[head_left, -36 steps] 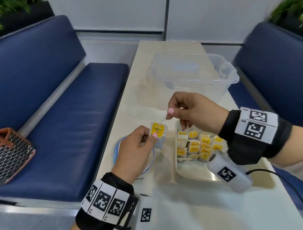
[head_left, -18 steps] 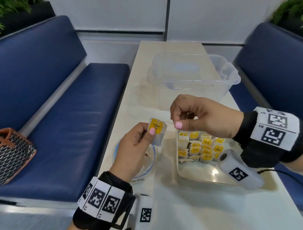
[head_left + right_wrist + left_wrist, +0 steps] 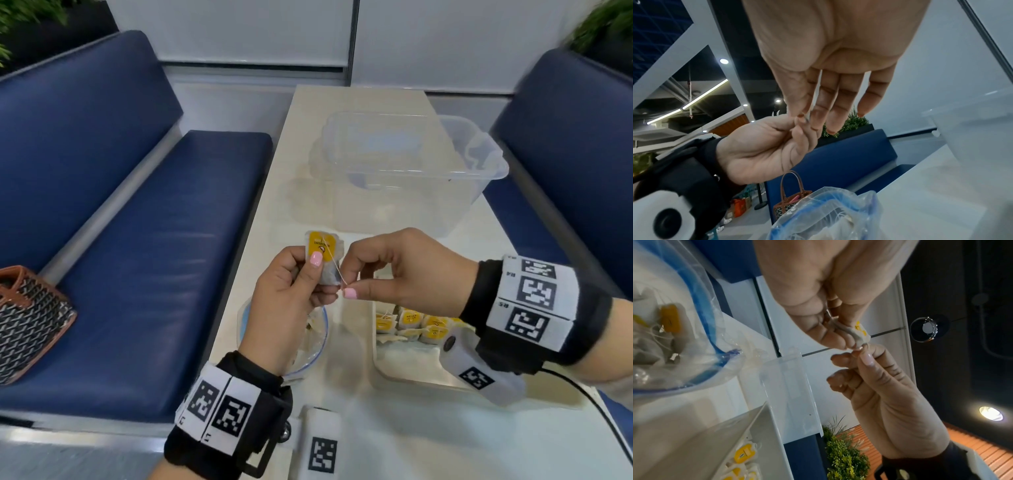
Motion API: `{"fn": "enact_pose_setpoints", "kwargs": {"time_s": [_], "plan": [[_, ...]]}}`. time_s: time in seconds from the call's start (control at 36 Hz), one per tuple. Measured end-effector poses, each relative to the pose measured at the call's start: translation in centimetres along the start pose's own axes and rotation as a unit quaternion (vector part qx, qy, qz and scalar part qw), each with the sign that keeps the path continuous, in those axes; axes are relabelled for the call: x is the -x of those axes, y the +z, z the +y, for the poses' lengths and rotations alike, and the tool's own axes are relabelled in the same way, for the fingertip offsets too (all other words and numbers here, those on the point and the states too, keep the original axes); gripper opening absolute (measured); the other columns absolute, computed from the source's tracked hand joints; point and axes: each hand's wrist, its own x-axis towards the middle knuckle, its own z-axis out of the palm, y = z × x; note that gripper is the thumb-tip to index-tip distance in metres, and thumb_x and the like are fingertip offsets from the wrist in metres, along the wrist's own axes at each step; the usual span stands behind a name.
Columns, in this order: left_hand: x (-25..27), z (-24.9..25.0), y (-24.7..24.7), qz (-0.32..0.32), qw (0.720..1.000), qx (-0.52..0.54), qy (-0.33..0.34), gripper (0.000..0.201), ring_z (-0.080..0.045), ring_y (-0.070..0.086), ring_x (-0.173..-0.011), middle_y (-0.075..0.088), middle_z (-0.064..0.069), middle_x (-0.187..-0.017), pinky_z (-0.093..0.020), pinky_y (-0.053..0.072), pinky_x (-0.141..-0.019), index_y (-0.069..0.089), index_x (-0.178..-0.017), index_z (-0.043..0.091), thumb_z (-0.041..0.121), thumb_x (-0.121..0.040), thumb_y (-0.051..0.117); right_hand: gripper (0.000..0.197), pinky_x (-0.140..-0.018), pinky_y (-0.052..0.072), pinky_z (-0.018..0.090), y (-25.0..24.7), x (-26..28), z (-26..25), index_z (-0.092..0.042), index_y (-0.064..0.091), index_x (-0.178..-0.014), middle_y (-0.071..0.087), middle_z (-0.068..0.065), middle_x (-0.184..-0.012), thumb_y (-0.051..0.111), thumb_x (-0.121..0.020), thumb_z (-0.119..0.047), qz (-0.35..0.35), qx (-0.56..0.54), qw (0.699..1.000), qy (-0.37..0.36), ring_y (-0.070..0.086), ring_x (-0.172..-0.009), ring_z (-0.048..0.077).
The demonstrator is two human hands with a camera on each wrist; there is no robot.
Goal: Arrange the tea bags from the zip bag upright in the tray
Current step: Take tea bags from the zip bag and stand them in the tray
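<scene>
My left hand (image 3: 301, 284) pinches a tea bag (image 3: 325, 253) with a yellow tag, held up above the table. My right hand (image 3: 346, 289) pinches the bag's thin string (image 3: 334, 267) between thumb and forefinger, right beside the left fingers. The left wrist view shows the tea bag (image 3: 851, 332) edge-on between both hands. Under the left hand lies the open zip bag (image 3: 318, 339) with a blue seal and more tea bags (image 3: 670, 321) inside. The white tray (image 3: 394, 370) sits to the right, with several yellow-tagged tea bags (image 3: 411, 323) standing in its far end.
A large clear plastic tub (image 3: 404, 168) stands on the table beyond the hands. Blue benches (image 3: 154, 257) flank the narrow white table (image 3: 376, 438). A patterned handbag (image 3: 27, 318) rests on the left bench. A black cable (image 3: 609, 421) runs from my right wrist.
My right hand came down and left with the string, from above the tray to right beside the left fingers. The left hand raised the tea bag a little.
</scene>
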Motion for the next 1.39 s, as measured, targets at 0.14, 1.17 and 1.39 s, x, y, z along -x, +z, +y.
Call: {"fn": "enact_pose_setpoints", "kwargs": {"time_s": [0.14, 1.17, 1.39], "plan": [[-0.2, 0.2, 0.4, -0.003, 0.999, 0.046, -0.010, 0.016, -0.010, 0.063, -0.060, 0.064, 0.001, -0.066, -0.020, 0.052, -0.059, 0.058, -0.086, 0.008, 0.020, -0.091, 0.049, 0.016, -0.074, 0.053, 0.034, 0.8, -0.1, 0.1, -0.017, 0.065, -0.071, 0.067, -0.009, -0.072, 0.081, -0.072, -0.020, 0.049, -0.030, 0.998, 0.008, 0.063, -0.066, 0.009], [-0.6, 0.6, 0.5, -0.009, 0.983, 0.177, -0.055, 0.027, -0.005, 0.063, -0.071, 0.069, 0.001, -0.083, -0.016, 0.050, -0.062, 0.059, -0.094, 0.013, 0.022, -0.069, 0.063, 0.016, -0.066, 0.053, 0.041, 0.9, -0.2, 0.6, -0.030, 0.068, -0.071, 0.069, -0.007, -0.069, 0.079, -0.074, -0.020, 0.175, -0.040, 0.984, 0.022, 0.062, -0.062, 0.020], [-0.7, 0.7, 0.8, -0.019, 0.982, 0.174, -0.065, 0.026, -0.007, 0.063, -0.072, 0.070, 0.004, -0.085, -0.016, 0.048, -0.061, 0.059, -0.096, 0.014, 0.024, -0.072, 0.061, 0.011, -0.069, 0.055, 0.038, 1.2, 0.1, 0.3, -0.025, 0.072, -0.070, 0.071, -0.004, -0.067, 0.080, -0.072, -0.018, 0.175, -0.075, 0.981, 0.040, 0.063, -0.062, 0.013]]}}
